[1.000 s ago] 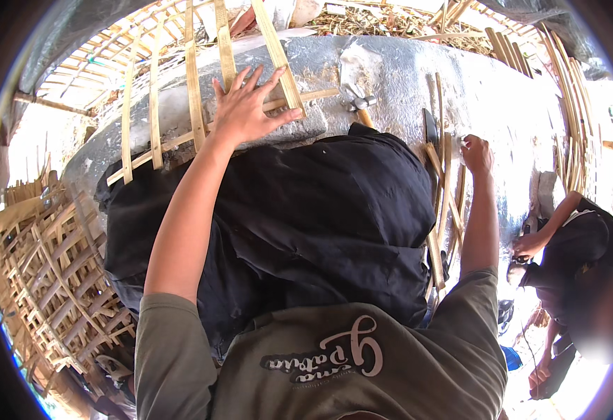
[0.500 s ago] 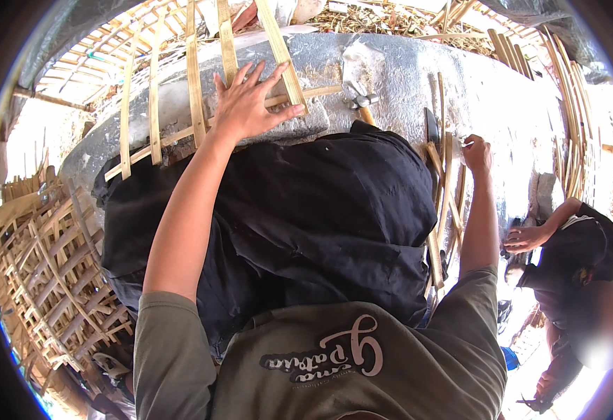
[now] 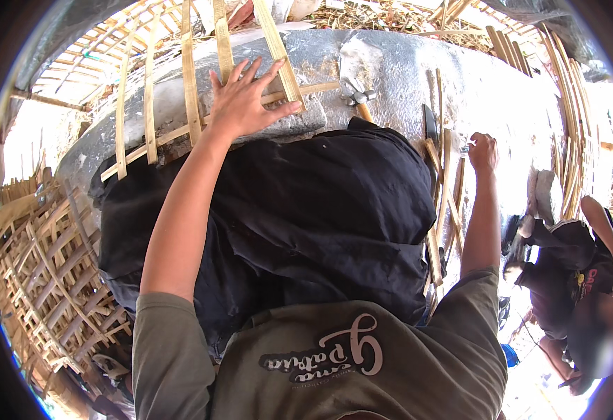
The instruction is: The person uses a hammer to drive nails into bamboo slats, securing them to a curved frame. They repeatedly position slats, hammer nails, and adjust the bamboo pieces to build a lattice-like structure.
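My left hand (image 3: 245,105) is spread open over a frame of bamboo slats (image 3: 192,77), its fingers lying across the slats where a crosspiece (image 3: 313,88) passes under them. My right hand (image 3: 485,152) is out to the right, above the bright ground, with its fingers pinched together. Something small and pale shows at its fingertips, too small to make out. A hammer (image 3: 363,107) with a metal head and wooden handle lies between my hands. Beside my right hand are a dark blade (image 3: 429,124) and several loose bamboo strips (image 3: 447,164).
Black cloth (image 3: 320,210) covers my lap. Woven bamboo panels (image 3: 58,280) stand at the left, and long bamboo strips (image 3: 571,126) lie at the far right. Another person (image 3: 573,273) in dark clothes sits at the lower right. Shavings (image 3: 369,21) are heaped at the back.
My right hand has shifted slightly to the right, fingers still pinched. My left hand stays on the slats. The other person has drawn an arm back and changed posture.
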### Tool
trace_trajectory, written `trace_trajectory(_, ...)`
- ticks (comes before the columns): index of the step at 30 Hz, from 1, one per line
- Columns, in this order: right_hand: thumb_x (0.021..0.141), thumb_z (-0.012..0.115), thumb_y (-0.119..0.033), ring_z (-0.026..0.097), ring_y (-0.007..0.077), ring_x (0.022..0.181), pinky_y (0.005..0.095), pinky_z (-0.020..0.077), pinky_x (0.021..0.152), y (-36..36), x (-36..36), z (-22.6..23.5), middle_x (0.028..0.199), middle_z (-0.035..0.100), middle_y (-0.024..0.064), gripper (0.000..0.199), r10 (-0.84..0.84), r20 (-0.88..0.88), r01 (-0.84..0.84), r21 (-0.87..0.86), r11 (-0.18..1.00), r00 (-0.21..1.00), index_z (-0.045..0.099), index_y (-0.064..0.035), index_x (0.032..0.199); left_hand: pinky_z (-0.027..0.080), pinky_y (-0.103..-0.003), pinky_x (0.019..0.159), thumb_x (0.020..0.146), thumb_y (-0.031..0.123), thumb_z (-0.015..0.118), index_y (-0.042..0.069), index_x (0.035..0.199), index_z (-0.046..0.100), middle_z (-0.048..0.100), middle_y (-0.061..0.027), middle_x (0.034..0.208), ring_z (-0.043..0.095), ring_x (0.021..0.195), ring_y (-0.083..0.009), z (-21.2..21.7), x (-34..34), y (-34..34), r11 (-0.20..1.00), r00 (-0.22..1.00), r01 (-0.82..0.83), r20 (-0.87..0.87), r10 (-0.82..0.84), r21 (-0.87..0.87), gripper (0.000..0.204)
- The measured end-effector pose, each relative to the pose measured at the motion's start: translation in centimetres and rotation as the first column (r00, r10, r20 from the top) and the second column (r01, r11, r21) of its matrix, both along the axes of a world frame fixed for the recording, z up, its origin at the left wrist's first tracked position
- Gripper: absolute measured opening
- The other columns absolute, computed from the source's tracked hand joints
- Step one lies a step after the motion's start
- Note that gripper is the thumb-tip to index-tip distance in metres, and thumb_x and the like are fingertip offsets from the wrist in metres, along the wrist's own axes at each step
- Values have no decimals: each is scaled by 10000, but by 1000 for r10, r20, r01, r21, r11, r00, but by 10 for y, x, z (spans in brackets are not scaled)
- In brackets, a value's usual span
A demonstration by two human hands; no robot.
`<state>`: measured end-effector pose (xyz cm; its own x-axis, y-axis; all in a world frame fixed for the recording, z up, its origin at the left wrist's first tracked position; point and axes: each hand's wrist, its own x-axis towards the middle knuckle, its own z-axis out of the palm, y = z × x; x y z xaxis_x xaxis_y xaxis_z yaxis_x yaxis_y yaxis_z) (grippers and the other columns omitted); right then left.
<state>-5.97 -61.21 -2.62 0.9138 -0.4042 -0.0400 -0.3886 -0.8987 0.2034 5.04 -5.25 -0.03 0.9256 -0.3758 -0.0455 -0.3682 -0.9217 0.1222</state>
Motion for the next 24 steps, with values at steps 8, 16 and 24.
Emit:
trace_trajectory(8, 831, 791, -151, 520, 256, 1232, 510, 440, 1013, 4, 8, -9, 1192, 612, 34, 99, -36, -60, 31, -85, 996, 998, 774, -214, 905, 47, -729, 1192, 708, 986, 425, 432, 1588, 276, 328, -101, 1646, 235, 1539, -330, -2, 1, 0, 1000, 1000, 0, 0, 0, 0, 1051)
trace_trajectory(16, 873, 749, -179, 525, 273, 1229, 513, 452, 994, 0, 11, -12, 1189, 617, 53, 30, -31, -96, 24, -73, 997, 995, 751, -187, 902, 52, -730, 1190, 717, 973, 445, 428, 1587, 282, 336, -101, 1642, 242, 1537, -331, 2, -1, 0, 1000, 1000, 1, 11, 0, -4, 1040)
trace_trajectory(24, 929, 704, -114, 717, 261, 891, 389, 548, 821, -29, 5, 7, 927, 746, 130, 93, -77, 120, 3, 522, 853, 990, 677, -32, 962, 45, -728, 1193, 715, 979, 431, 424, 1587, 286, 341, -96, 1640, 233, 1542, -316, 1, 0, -1, 1000, 1000, -7, -1, 7, 1, 1044)
